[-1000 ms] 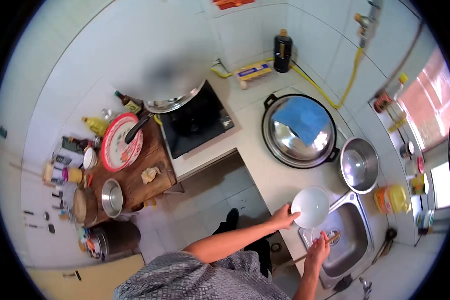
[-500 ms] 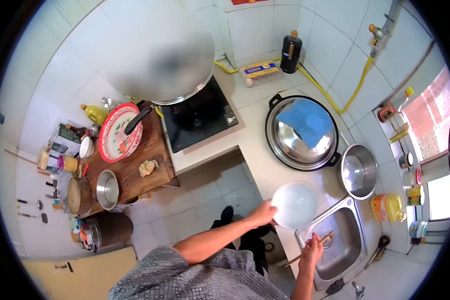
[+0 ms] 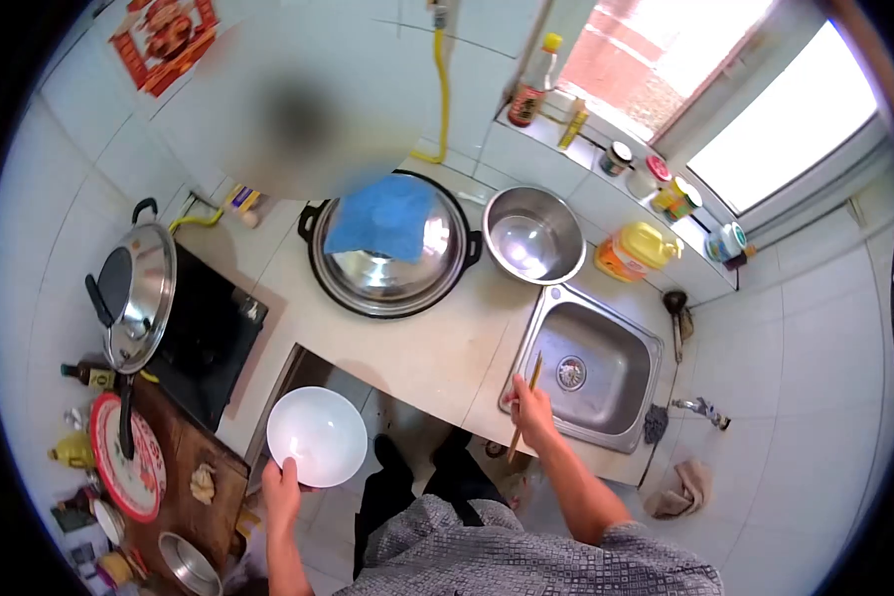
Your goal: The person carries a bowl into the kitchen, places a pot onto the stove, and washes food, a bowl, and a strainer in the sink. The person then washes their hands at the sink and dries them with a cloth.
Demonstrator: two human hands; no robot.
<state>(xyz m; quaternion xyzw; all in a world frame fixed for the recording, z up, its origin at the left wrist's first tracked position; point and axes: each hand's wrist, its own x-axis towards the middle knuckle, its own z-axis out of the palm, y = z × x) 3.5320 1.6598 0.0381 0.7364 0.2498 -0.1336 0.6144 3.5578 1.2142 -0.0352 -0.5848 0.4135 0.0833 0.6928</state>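
My left hand [image 3: 283, 489] grips the rim of a white bowl [image 3: 317, 437], which is over the floor gap in front of the counter. The bowl's inside faces up and looks bare. Closed around a pair of wooden chopsticks [image 3: 536, 372], my right hand [image 3: 533, 412] is at the near left edge of the steel sink [image 3: 606, 417]. The chopsticks stick out on both sides of the fist. Just beyond the hands, a large lidded pot [image 3: 387, 291] with a blue cloth [image 3: 382, 221] on top rests on the counter.
A steel basin [image 3: 534, 234] stands behind the sink, beside a yellow oil jug [image 3: 636, 250]. At left, a lidded wok [image 3: 141, 298] is on the black cooktop [image 3: 204, 328]. A red-rimmed tray [image 3: 129, 457] leans by the wooden table [image 3: 184, 437]. Jars line the windowsill.
The view has turned toward the sink and window. My left hand has carried the bowl left, off the counter's edge. My right hand still holds the chopsticks by the sink.
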